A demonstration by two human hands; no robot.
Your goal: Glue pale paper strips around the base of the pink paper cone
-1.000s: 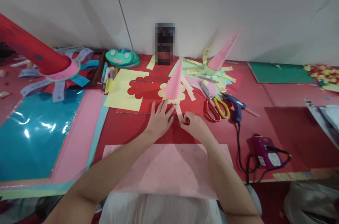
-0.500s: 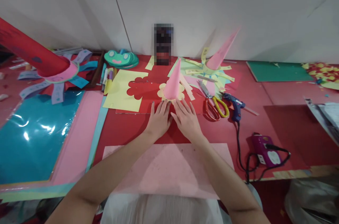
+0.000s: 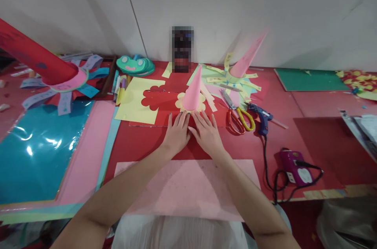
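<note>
Left hand (image 3: 177, 133) and right hand (image 3: 207, 133) open, palms down, fingertips at near rim of yellow flower base (image 3: 178, 104). Red desk (image 3: 147, 145) showing between hands and pink sheet (image 3: 185, 186) toward front edge; scissors (image 3: 232, 106) right of base. Pink cone (image 3: 193, 92) mid-desk on base, near upright, pointed.

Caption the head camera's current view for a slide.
Both hands rest at the base of a pink paper cone, scissors and glue gun lying nearby.
</note>
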